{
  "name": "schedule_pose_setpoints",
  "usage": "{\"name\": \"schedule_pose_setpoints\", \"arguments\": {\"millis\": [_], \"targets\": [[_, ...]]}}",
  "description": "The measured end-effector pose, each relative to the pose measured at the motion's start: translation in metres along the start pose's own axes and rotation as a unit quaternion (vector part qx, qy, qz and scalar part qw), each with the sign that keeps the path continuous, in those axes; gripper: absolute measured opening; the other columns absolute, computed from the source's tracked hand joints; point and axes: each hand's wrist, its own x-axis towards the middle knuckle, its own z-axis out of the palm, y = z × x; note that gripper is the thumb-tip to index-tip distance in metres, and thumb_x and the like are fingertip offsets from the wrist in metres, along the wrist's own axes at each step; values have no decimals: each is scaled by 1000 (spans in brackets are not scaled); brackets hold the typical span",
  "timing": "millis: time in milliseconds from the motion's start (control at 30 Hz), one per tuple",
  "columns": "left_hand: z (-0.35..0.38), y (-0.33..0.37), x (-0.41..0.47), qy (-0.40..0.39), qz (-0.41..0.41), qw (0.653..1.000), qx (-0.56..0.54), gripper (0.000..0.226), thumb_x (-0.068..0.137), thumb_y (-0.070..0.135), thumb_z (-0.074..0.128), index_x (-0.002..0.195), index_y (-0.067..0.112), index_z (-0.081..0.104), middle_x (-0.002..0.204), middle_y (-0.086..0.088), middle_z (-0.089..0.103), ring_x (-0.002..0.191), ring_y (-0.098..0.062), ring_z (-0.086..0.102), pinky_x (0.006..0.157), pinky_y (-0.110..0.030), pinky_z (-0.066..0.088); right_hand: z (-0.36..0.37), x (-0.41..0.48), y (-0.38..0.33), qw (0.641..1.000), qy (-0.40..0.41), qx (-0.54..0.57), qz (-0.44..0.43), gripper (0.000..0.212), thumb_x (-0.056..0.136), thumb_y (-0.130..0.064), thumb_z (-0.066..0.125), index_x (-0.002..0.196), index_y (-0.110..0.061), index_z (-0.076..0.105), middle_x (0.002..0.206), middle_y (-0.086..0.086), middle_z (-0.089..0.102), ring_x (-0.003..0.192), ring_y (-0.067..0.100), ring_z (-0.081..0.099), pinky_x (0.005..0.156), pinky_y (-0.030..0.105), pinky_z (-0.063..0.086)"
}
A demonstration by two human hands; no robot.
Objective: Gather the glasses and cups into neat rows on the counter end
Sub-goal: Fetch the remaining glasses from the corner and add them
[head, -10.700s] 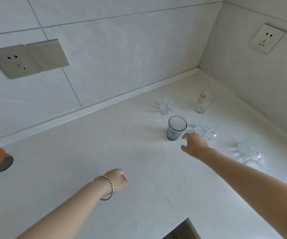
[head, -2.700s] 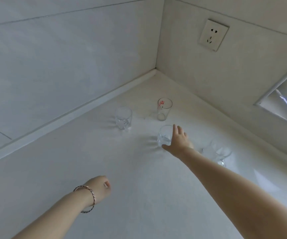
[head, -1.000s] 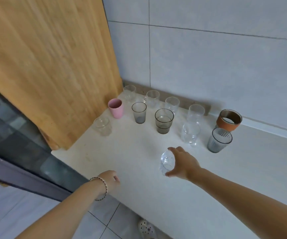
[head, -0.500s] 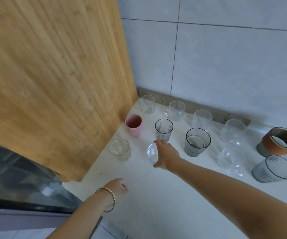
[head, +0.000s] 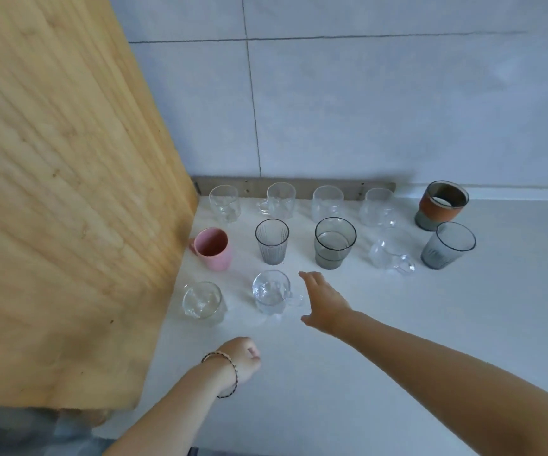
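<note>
Glasses and cups stand in three rows on the white counter (head: pixel 397 340) beside a wooden panel. The back row holds several clear glasses (head: pixel 326 203) and an orange-banded cup (head: pixel 441 205). In the middle row are a pink mug (head: pixel 214 249), a ribbed grey glass (head: pixel 272 241), a smoky tumbler (head: pixel 334 242), a clear handled cup (head: pixel 391 253) and a grey ribbed glass (head: pixel 447 250). The front row has a clear glass (head: pixel 202 301) and a clear handled cup (head: pixel 271 291). My right hand (head: pixel 323 302) is open just right of that cup, not touching it. My left hand (head: pixel 244 358), wearing a bracelet, is fisted and empty.
A tall wooden panel (head: pixel 62 192) bounds the counter's left end. The tiled wall (head: pixel 364 110) runs behind the back row. The counter's front edge lies near the bottom of the view, with the floor below it.
My right hand has set the clear handled cup down in the front row beside the other clear glass, let go of it and opened. The left hand stayed fisted.
</note>
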Motion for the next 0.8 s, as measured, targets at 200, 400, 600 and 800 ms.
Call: {"name": "schedule_pose_setpoints", "arguments": {"millis": [200, 400, 600, 800], "targets": [[16, 80, 11, -41, 95, 990, 94, 7, 90, 20, 44, 92, 25, 50, 122, -1, 57, 116, -17, 54, 90, -21, 40, -16, -78, 98, 987, -25, 28, 158, 67, 90, -26, 58, 147, -18, 24, 149, 4, 30, 137, 22, 35, 109, 32, 35], [54, 201, 15, -60, 186, 964, 183, 27, 87, 18, 42, 61, 26, 45, 68, 9, 49, 83, -18, 52, 72, -22, 39, -43, -181, 214, 946, -13, 90, 312, 50, 91, -31, 54, 138, -18, 42, 140, 4, 45, 124, 20, 51, 101, 28, 41], [125, 341, -7, -77, 281, 924, 249, 14, 90, 21, 46, 95, 22, 59, 113, -5, 65, 91, -18, 54, 77, -18, 37, -73, -294, 326, 905, 48, 124, 405, 42, 94, -31, 51, 134, -19, 46, 135, 4, 49, 119, 21, 54, 96, 30, 44], [227, 469, -41, -105, 328, 896, 280, 20, 90, 19, 46, 100, 19, 63, 99, -3, 61, 87, -16, 51, 77, -19, 38, -102, -410, 442, 875, 84, 120, 461, 41, 92, -29, 50, 132, -18, 48, 132, 3, 54, 121, 20, 53, 92, 28, 43]]}}
